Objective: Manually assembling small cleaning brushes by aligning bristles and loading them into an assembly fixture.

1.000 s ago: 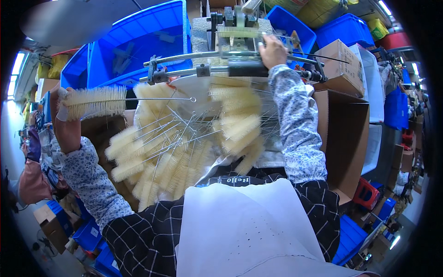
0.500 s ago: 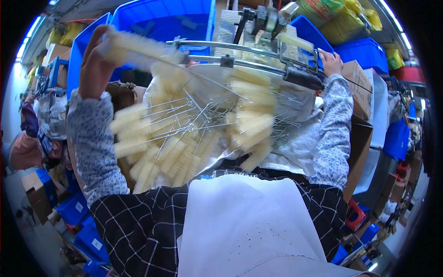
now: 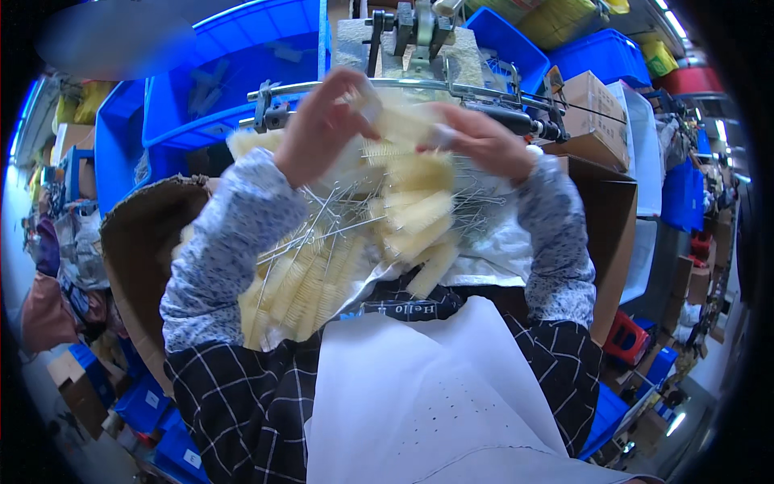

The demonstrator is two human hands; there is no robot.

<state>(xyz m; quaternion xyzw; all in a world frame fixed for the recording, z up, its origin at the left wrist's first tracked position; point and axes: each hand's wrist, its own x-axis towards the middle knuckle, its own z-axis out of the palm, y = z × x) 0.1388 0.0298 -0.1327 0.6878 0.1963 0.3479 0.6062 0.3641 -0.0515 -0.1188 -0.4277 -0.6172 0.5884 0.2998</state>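
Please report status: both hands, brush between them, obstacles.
Left hand, right hand: either side of pale brush, blurred; grips unclear. Brush pile beneath, metal rails beyond. No clear obstacle.

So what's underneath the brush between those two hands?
Below the blurred brush, more cream brushes lie piled, wire stems crossing, with a white sheet showing beside them. Whatever the left hand and right hand cover can't be seen.

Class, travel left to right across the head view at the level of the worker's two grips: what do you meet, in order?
Blue bin → left grip → blurred pale brush → right grip → closed brown carton → white tub.
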